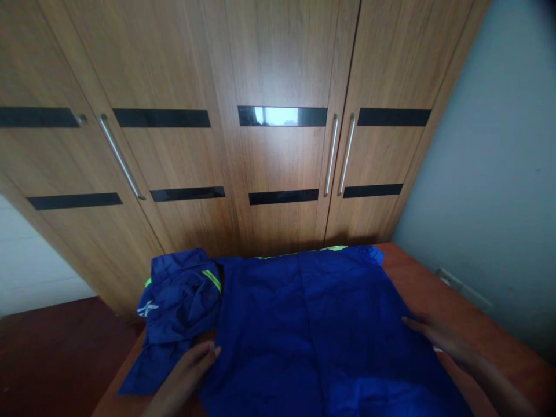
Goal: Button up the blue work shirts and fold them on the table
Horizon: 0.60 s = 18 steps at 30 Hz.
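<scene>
A dark blue garment (313,324) with neon-yellow trim lies spread flat on a reddish-brown wooden table (417,278). Beside it on the left sits a crumpled blue garment (178,307) with a white logo and a yellow stripe. My left hand (195,362) rests at the flat garment's left edge, fingers stretched out, touching the cloth next to the crumpled piece. My right hand (438,336) lies flat on the garment's right edge, fingers extended. Neither hand grips anything.
A tall wooden wardrobe (278,162) with black stripes and metal bar handles stands right behind the table. A grey wall (499,174) runs along the right. Dark red floor (52,347) shows at lower left.
</scene>
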Motion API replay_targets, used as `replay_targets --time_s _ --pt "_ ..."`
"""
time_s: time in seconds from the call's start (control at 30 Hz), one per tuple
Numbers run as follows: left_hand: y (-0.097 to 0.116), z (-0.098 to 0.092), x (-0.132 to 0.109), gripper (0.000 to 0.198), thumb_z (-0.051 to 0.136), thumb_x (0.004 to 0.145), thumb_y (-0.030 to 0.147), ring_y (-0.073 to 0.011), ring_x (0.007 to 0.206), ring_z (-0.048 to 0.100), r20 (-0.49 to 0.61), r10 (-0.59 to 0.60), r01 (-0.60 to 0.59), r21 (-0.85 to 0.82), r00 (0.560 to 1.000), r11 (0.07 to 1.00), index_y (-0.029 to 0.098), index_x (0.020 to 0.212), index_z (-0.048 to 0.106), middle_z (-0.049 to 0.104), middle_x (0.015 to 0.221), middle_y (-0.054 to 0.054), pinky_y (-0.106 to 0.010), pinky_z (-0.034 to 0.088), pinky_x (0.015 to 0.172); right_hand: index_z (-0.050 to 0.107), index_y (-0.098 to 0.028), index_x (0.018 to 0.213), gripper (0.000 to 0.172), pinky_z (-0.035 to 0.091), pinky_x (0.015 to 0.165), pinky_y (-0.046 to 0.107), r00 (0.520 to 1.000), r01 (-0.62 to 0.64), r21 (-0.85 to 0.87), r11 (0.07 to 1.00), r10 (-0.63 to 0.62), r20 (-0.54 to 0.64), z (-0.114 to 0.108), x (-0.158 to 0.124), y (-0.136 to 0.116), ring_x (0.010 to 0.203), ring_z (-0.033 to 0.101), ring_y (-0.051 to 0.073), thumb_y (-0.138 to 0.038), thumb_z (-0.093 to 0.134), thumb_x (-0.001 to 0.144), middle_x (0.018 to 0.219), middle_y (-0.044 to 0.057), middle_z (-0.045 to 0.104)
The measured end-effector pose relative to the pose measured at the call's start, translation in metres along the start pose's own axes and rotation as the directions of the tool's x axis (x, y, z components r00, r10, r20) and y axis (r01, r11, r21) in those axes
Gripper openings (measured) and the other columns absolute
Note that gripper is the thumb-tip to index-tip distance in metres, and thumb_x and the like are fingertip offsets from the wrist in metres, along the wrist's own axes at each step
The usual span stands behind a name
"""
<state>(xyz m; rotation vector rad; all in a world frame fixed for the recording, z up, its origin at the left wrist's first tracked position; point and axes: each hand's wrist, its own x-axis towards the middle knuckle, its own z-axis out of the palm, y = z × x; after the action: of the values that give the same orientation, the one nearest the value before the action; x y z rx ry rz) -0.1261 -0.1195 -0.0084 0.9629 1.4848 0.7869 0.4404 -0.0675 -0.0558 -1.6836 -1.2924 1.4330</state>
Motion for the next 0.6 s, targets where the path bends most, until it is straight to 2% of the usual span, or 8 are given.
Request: replay_targets --time_s 0.1,0.27,0.33,0.4,0.5,0.6 --pt "-0.014 -0.004 -0.012 0.045 0.076 0.052 0.064 -0.0232 0.069 0.064 0.04 0.004 -0.003 -0.014 0.999 1.0 0.022 0.065 0.064 0.067 0.066 -0.002 -0.028 0.05 0.062 0.076 -0.019 0.083 0.042 0.054 0.087 0.041 0.999 -0.024 0.008 1.0 0.024 0.027 0.006 -0.027 0.0 0.091 0.07 0.033 -0.057 0.066 0.068 0.095 0.011 0.075" --pt "-0.012 -0.011 -0.023 0.042 0.077 0.055 0.061 -0.0198 0.06 0.063 -0.106 0.059 -0.071 -0.11 0.993 0.991 0.023 0.063 0.061 0.065 0.062 0.0 -0.029 0.051 0.061 0.074 -0.019 0.097 0.045 0.052 0.092 0.039 0.998 -0.023 0.141 0.99 0.015 0.056 0.009 -0.056 -0.004 0.103 0.066 0.032 -0.055 0.063 0.073 0.108 0.01 0.072" --pt "-0.006 -0.011 -0.024 0.041 0.077 0.056 0.059 -0.0217 0.062 0.065 -0.146 0.062 -0.082 -0.14 0.987 0.987 0.023 0.063 0.061 0.066 0.062 0.0 -0.03 0.053 0.062 0.072 -0.019 0.102 0.044 0.051 0.094 0.039 1.0 0.001 0.246 0.969 -0.003 0.008 0.009 -0.058 -0.001 0.105 0.065 0.031 -0.053 0.062 0.076 0.111 0.01 0.071" --pt "-0.003 -0.008 -0.027 0.038 0.078 0.057 0.057 -0.0239 0.065 0.068 -0.175 0.037 -0.073 -0.201 0.984 0.977 0.024 0.065 0.061 0.068 0.063 0.0 -0.032 0.054 0.064 0.072 -0.019 0.103 0.042 0.051 0.094 0.039 0.996 0.002 0.334 0.942 0.028 -0.086 0.01 -0.058 0.005 0.105 0.065 0.031 -0.051 0.063 0.076 0.11 0.01 0.071" --pt "-0.005 0.002 -0.037 0.037 0.075 0.062 0.056 -0.0277 0.078 0.07 -0.116 -0.073 0.028 -0.352 0.991 0.936 0.025 0.08 0.066 0.074 0.077 -0.003 -0.037 0.055 0.073 0.072 -0.019 0.102 0.042 0.049 0.097 0.037 0.981 -0.035 0.376 0.926 0.104 -0.164 0.015 -0.059 0.021 0.108 0.063 0.03 -0.051 0.065 0.075 0.11 0.01 0.071" --pt "-0.017 0.007 -0.055 0.045 0.073 0.065 0.058 -0.0309 0.1 0.067 0.011 -0.101 0.097 -0.407 0.995 0.908 0.026 0.096 0.069 0.075 0.099 -0.006 -0.04 0.053 0.088 0.071 -0.02 0.105 0.048 0.049 0.098 0.039 0.981 -0.077 0.334 0.939 0.132 -0.146 0.018 -0.067 0.04 0.112 0.061 0.03 -0.057 0.062 0.075 0.115 0.009 0.069"
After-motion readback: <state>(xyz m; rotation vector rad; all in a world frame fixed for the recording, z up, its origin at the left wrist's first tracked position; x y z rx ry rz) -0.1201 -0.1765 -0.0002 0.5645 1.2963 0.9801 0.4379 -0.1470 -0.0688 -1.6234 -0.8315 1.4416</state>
